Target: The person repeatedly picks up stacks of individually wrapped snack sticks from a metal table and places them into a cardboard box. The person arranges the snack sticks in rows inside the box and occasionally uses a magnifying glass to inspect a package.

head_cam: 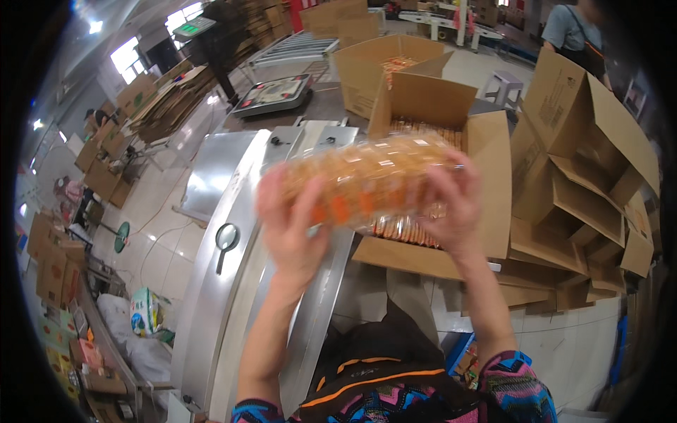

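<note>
Between my two hands I hold a row of clear-wrapped packets (365,177), orange-brown with bright orange patches and blurred by motion. My left hand (291,222) grips its left end, and my right hand (452,201) clasps the right end. The row is over the near left side of an open cardboard box (489,185). Inside that box stand many similar packets (404,230), packed upright; the held row hides part of them. Under my left forearm runs a steel conveyor frame (248,296) with a pale belt. A magnifying glass (227,238) lies on its left rail.
Behind the box stands another open carton (359,74) with packets in it. A platform scale (275,94) sits at the back, near a roller conveyor (296,50). Empty open cartons (576,174) are stacked at right. A person (574,34) stands at the far right, near a plastic stool (502,87).
</note>
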{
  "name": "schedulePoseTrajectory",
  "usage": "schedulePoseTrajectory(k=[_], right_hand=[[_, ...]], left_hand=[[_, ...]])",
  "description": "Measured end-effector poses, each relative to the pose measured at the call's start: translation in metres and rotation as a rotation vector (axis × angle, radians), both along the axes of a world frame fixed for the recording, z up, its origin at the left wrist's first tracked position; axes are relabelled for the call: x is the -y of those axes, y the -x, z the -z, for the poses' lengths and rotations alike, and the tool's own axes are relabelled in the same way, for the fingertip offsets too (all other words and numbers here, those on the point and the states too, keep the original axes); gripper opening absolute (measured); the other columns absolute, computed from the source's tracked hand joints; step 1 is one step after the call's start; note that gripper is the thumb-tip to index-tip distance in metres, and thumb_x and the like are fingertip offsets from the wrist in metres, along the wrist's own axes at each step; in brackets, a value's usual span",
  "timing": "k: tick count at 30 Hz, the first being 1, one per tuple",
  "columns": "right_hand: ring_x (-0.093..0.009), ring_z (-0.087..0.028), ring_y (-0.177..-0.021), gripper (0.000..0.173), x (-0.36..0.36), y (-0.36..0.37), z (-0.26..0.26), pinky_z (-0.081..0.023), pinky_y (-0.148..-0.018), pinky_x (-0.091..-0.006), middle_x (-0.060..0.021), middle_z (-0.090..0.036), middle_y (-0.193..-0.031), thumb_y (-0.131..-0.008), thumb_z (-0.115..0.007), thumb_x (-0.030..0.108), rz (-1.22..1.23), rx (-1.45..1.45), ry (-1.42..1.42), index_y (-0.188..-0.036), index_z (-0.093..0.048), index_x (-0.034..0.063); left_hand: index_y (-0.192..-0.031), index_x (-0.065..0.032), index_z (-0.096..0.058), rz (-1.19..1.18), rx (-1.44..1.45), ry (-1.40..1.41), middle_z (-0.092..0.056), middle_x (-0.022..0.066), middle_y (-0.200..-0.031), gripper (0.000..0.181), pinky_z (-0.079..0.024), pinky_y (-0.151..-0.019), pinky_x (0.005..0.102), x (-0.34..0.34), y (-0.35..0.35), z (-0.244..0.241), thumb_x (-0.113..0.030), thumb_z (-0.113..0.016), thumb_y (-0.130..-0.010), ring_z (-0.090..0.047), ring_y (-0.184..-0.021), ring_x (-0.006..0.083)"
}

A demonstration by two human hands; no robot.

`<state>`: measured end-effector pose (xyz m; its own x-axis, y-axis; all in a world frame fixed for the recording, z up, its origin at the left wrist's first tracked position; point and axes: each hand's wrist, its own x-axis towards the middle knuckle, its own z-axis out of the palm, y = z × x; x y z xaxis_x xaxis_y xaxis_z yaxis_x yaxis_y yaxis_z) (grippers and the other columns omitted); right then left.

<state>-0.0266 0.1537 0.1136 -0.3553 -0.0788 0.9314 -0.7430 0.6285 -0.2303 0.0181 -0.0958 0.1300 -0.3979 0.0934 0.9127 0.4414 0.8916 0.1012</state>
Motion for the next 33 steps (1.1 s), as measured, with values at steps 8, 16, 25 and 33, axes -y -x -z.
schedulePoseTrajectory(k=[8, 16, 25, 33], right_hand=[[-0.032, -0.056, -0.113, 0.077, -0.117, 0.075, 0.072, -0.050, -0.089, -0.0431, -0.0159, -0.050, -0.130, -0.069, -0.076, 0.057, 0.338, 0.753, -0.366, -0.133, -0.054, 0.0203], [-0.028, -0.063, -0.103, 0.068, -0.116, 0.168, 0.118, -0.050, -0.086, -0.0418, -0.0118, -0.063, -0.116, -0.082, -0.048, 0.074, 0.486, 0.677, -0.881, -0.119, -0.067, 0.0207], [-0.032, -0.068, -0.079, 0.060, -0.120, 0.194, 0.147, -0.052, -0.071, -0.0448, -0.0130, -0.070, -0.081, -0.092, -0.042, 0.063, 0.317, 0.899, -0.581, -0.087, -0.075, 0.0136], [-0.028, -0.068, -0.068, 0.064, -0.106, 0.191, 0.150, -0.052, -0.061, -0.0428, -0.0098, -0.068, -0.070, -0.098, -0.032, 0.060, 0.471, 1.044, -0.517, -0.079, -0.071, 0.0134]], left_hand=[[-0.142, -0.0195, -0.045, 0.450, 0.822, 0.251, -0.029, 0.0098, -0.154, 0.080, -0.034, -0.110, 0.0533, -0.084, 0.192, 0.107, -0.032, -0.081, -0.071, -0.032, -0.136, 0.0427], [-0.135, -0.0102, -0.049, 0.285, 0.842, 0.405, -0.052, 0.0117, -0.135, 0.075, -0.035, -0.106, 0.0469, -0.119, 0.251, 0.134, -0.049, -0.074, -0.075, -0.043, -0.128, 0.0319], [-0.129, -0.0123, -0.056, 0.249, 0.669, 0.288, -0.067, 0.0084, -0.098, 0.060, -0.044, -0.090, 0.0426, -0.124, 0.271, 0.167, -0.044, -0.071, -0.080, -0.060, -0.099, 0.0261], [-0.121, -0.0149, -0.062, 0.157, 0.555, 0.285, -0.069, 0.0076, -0.091, 0.047, -0.047, -0.086, 0.0412, -0.129, 0.281, 0.187, -0.044, -0.066, -0.085, -0.064, -0.087, 0.0239]])
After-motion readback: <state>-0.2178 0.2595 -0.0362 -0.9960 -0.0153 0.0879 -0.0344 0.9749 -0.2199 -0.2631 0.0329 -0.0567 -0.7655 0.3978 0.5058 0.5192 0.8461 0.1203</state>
